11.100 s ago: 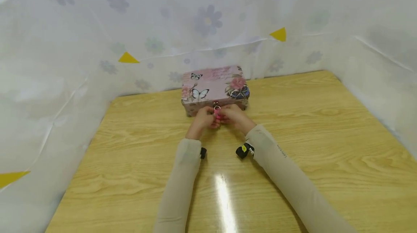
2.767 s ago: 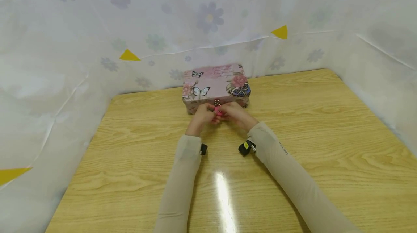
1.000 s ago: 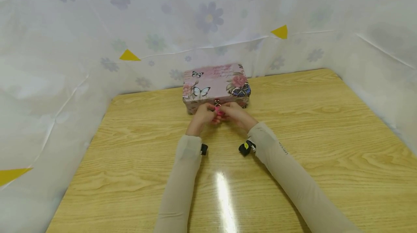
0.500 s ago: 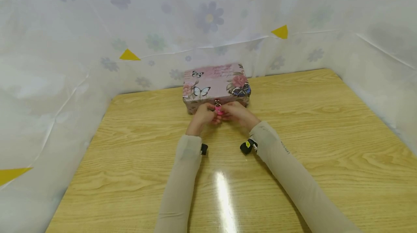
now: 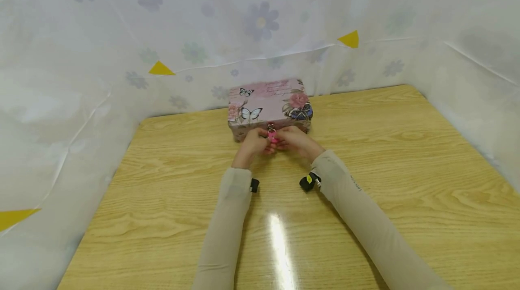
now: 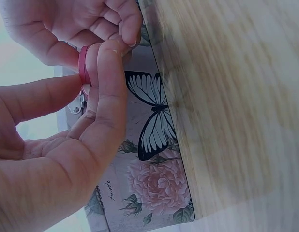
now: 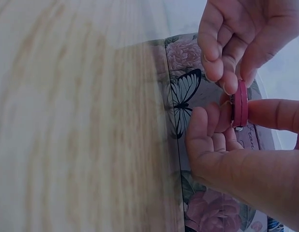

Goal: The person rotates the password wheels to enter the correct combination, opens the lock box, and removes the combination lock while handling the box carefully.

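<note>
A pink padlock (image 5: 272, 136) with a silver shackle hangs at the metal latch (image 5: 271, 126) on the front of a pink box (image 5: 268, 105) printed with butterflies and roses. The box's lid is down. My left hand (image 5: 254, 142) pinches the padlock from the left, thumb against one face and fingers behind it, as the left wrist view shows. From the right, my right hand (image 5: 298, 141) holds the same padlock (image 7: 240, 104) between thumb and fingertips. Fingers of both hands meet around it and hide part of its body.
The box stands near the back edge of a wood-grain table (image 5: 170, 218). White flowered sheeting (image 5: 211, 19) hangs behind and at both sides, with yellow triangles (image 5: 161, 68) on it. Each wrist wears a black camera mount (image 5: 307, 182).
Both hands stay at the padlock throughout. Over the last second my right wrist has shifted slightly to the right, and the padlock's pink body shows a little more between the fingers.
</note>
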A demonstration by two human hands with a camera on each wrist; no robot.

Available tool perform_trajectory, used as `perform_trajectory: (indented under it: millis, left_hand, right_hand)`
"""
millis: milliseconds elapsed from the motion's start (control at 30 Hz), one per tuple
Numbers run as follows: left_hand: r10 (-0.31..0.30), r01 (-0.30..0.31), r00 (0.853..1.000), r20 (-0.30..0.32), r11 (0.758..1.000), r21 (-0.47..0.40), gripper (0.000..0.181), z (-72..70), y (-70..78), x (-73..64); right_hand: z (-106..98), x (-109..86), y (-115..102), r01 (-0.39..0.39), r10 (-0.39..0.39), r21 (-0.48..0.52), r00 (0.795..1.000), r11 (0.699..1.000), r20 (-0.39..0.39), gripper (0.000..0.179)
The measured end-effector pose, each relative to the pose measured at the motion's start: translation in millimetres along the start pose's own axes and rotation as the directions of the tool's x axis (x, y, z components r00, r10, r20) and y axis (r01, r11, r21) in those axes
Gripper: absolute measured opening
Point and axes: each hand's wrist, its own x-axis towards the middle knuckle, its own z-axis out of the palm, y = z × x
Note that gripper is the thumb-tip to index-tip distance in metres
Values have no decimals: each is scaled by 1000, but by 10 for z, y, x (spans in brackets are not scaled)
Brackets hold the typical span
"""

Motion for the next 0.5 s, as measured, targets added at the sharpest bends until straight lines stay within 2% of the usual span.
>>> perform_trajectory:
  millis: [233, 500]
  left_hand:
    - [-33, 33, 999, 4, 999, 6, 30, 6, 103, -124]
    - [-31, 31, 999, 11, 1000, 5, 32, 14, 115, -145]
  right_hand:
    - [1, -6, -7, -2, 2, -12, 1000, 1000, -2, 36]
    - [2, -5, -3, -3, 3, -19, 1000, 1000, -6, 35]
